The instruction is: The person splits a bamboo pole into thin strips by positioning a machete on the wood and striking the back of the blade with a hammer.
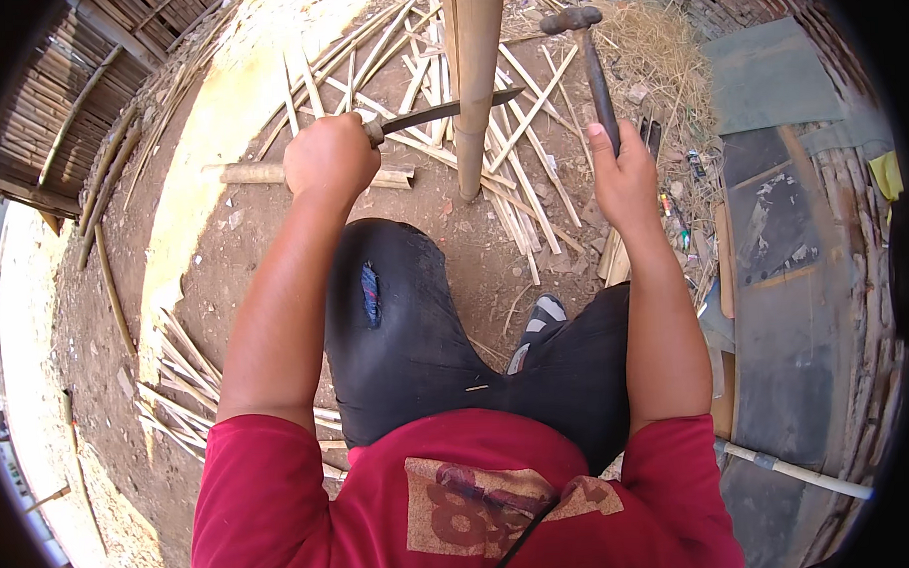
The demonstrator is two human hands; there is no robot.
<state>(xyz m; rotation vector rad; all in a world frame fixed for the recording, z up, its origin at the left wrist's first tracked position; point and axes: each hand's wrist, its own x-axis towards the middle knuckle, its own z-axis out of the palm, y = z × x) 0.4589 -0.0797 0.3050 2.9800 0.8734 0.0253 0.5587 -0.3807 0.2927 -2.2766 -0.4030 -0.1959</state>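
My left hand (332, 158) is closed round the wooden handle of a long knife (425, 116). Its dark blade crosses an upright bamboo pole (473, 48), and the tip sticks out on the right side. Whether the blade runs through the pole or behind it, I cannot tell. The pole's lower end meets the ground in front of my knees. On the right, my right hand (626, 183) grips a hammer (599, 79) by its dark handle, head up and apart from the knife and pole.
Split bamboo strips (515, 152) lie scattered around the pole, with another pile (183, 379) at the left. A bamboo piece (250, 173) rests below my left fist. Dark sheets (773, 233) and straw (657, 57) are on the right; a bamboo wall (53, 118) stands at far left.
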